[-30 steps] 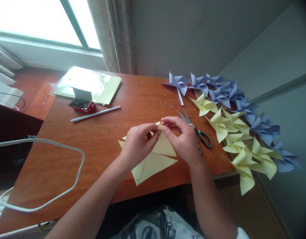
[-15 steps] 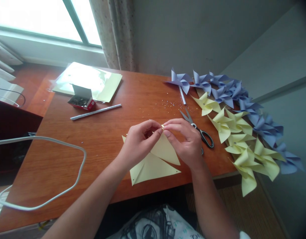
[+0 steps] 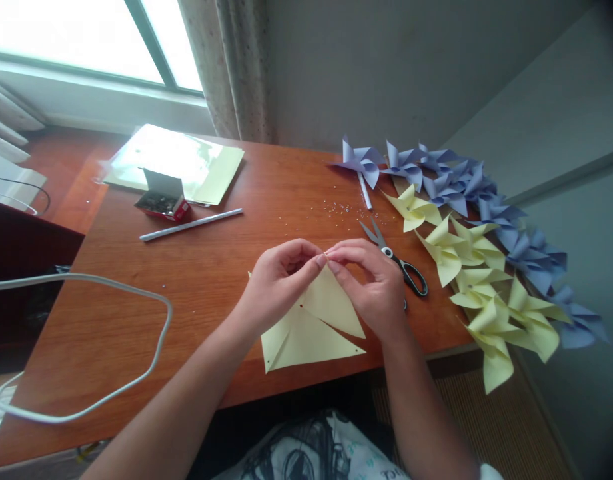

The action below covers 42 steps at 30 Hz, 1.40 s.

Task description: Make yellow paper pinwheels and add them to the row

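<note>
A cut yellow paper pinwheel blank (image 3: 306, 340) lies on the table under my hands, with slits running inward and small punched holes at its middle and corners. My left hand (image 3: 286, 273) is closed, thumb and forefinger pinched above the sheet's far corner. Its fingertips meet those of my right hand (image 3: 369, 277), which pinches too. A tiny gold-coloured paper fastener (image 3: 326, 253) shows between them; the fingers mostly hide it. Whether it passes through the paper corner I cannot tell. Black-handled scissors (image 3: 386, 252) lie half open just beyond my right hand.
Finished yellow pinwheels (image 3: 446, 250) and purple pinwheels (image 3: 449, 193) crowd the table's right side. An open small box (image 3: 164, 200) of metal pieces, a rolled paper stick (image 3: 191, 225) and a paper stack (image 3: 221, 173) sit far left. A white cable (image 3: 169, 313) loops at left.
My fingertips have shifted slightly, and the gold-coloured piece shows more plainly. The yellow sheet has moved a little to the right, baring its middle hole.
</note>
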Motion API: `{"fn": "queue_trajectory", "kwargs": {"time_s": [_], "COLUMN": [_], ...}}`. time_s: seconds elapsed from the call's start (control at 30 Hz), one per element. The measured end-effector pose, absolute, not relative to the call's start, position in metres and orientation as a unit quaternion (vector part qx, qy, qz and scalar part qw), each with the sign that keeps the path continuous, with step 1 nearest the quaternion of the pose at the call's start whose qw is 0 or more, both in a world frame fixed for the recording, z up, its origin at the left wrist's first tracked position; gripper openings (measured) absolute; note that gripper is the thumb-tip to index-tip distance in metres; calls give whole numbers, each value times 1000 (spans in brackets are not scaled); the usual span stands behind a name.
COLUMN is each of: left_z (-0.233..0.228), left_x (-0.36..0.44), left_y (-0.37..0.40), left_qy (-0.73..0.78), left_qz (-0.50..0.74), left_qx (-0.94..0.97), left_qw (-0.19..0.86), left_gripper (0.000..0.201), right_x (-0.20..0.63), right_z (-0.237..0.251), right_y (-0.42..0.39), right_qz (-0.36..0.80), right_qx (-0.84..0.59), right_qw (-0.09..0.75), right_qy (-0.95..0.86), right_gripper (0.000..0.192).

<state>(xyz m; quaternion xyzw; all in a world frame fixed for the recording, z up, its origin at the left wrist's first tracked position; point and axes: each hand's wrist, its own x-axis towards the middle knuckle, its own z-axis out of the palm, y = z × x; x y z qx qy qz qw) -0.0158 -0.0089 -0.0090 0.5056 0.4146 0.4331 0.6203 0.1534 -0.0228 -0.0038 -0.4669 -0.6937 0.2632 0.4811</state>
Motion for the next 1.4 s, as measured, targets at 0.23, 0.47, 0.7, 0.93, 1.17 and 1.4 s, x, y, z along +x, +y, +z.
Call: {"fn": "queue_trajectory", "kwargs": {"time_s": [0.23, 0.47, 0.7, 0.93, 1.17, 1.4], "left_z": [-11, -12, -12, -13, -14, -14], "left_x": [-15, -15, -15, -15, -14, -14], "left_y": [-9, -9, -9, -9, -8, -9], "left_qy": [430, 433, 431, 426, 429, 426], "left_qz": [423, 421, 418, 438, 442, 445], "left_qx": [525, 541, 538, 527, 534, 530], "left_qw": [600, 585, 592, 591, 580, 582], "left_gripper": [21, 23, 23, 17, 20, 17], "right_x": [154, 156, 155, 155, 153, 156], "right_z": [-2, -3, -5, -5, -6, -4], "right_y": [-24, -23, -24, -23, -23, -22], "right_qz": [373, 437, 430, 407, 395, 420], "right_qx": [-516, -522, -523, -532, -528, -525], "right_qw": [467, 444, 448, 449, 448, 447], "right_qy": [-613, -583, -584, -592, -604, -590], "right_gripper": [11, 10, 8, 8, 6, 7]}}
